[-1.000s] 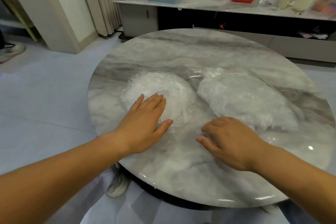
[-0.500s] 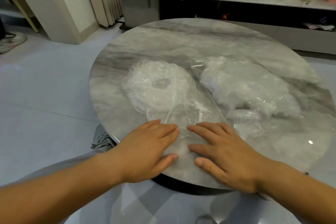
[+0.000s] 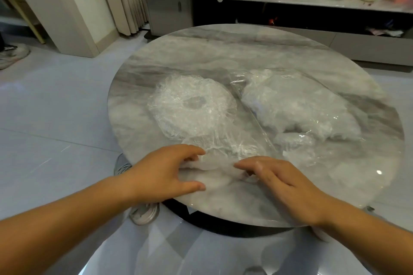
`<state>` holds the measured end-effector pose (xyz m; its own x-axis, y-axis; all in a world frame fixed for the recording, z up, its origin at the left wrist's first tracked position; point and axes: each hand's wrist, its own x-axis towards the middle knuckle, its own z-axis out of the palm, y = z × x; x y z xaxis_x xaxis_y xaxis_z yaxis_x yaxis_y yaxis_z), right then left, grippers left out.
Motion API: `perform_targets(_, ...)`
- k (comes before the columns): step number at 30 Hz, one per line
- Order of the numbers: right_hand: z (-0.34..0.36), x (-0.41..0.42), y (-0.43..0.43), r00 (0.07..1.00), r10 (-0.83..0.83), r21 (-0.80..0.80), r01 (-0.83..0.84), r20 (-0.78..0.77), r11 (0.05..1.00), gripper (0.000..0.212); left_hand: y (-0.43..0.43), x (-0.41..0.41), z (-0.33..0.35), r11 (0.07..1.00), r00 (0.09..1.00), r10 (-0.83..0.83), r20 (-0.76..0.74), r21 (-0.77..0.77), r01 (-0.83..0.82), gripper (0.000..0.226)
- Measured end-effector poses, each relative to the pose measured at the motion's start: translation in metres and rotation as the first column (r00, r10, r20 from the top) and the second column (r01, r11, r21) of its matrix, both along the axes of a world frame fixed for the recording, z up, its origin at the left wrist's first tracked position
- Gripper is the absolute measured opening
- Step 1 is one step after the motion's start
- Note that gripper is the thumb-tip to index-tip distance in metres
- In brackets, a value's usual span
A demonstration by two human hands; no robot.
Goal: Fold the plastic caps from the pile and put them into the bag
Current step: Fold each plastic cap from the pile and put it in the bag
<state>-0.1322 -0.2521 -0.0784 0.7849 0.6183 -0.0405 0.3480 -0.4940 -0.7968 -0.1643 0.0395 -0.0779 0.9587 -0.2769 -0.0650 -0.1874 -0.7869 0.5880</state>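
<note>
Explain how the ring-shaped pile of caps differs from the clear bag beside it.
The pile is a round ring with a hole in its middle; the bag is long and lumpy. The pile lies loose and uncovered; the bag encloses its white contents in glossy film. The pile sits left, the bag right. Both are crinkled translucent plastic on the table.

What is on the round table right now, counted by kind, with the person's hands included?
Pile of caps, ring-shaped: 1
Clear bag with caps inside: 1
Loose cap, in the grip of both hands: 1
Hands, left hand and right hand: 2
Total: 5
</note>
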Motion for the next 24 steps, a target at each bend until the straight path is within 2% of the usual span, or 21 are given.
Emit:
perform_targets(3,0.005,0.002,0.004,0.984,-0.127,0.047,0.133,-0.123,0.99,0.054,0.001,0.007,0.004,0.968,0.983,0.155,-0.102,-0.184,-0.172,0.036)
perform_targets(5,0.009,0.003,0.007,0.986,-0.129,-0.031,0.126,-0.102,0.992,0.063,-0.002,0.013,0.006,0.94,0.964,0.212,-0.158,-0.237,-0.245,0.026)
perform_targets(7,0.012,0.003,0.011,0.999,-0.031,-0.187,0.034,0.017,0.982,0.073,-0.004,0.018,0.004,0.932,0.95,0.264,-0.168,-0.209,-0.296,0.032)
perform_targets(8,0.012,0.003,0.013,0.996,0.038,-0.265,-0.014,0.084,0.964,0.072,-0.006,0.019,0.003,0.934,0.945,0.291,-0.151,-0.171,-0.315,0.034)
perform_targets(11,0.017,0.003,0.021,0.976,0.149,-0.382,-0.078,0.16,0.921,0.051,-0.011,0.023,-0.004,0.934,0.934,0.346,-0.089,-0.067,-0.352,0.034)
perform_targets(14,0.031,0.012,0.034,0.987,0.071,-0.306,-0.023,0.146,0.952,0.039,-0.013,0.027,-0.01,0.919,0.919,0.39,-0.064,-0.038,-0.393,0.033)
perform_targets(17,0.043,0.032,0.053,0.992,-0.061,-0.203,0.083,0.109,0.976,0.051,-0.014,0.031,-0.015,0.893,0.894,0.448,-0.022,-0.032,-0.449,0.039)
perform_targets(19,0.046,0.049,0.064,0.992,-0.126,-0.179,0.128,0.023,0.975,0.055,-0.015,0.031,-0.017,0.884,0.884,0.466,-0.035,-0.02,-0.467,0.044)
perform_targets(22,0.043,0.066,0.073,0.957,-0.214,-0.173,0.181,-0.195,0.968,0.048,-0.016,0.034,-0.017,0.879,0.877,0.475,-0.07,-0.006,-0.477,0.049)
perform_targets(24,0.036,0.071,0.077,0.938,-0.233,-0.15,0.2,-0.258,0.968,0.044,-0.014,0.036,-0.017,0.869,0.868,0.489,-0.093,-0.033,-0.493,0.051)
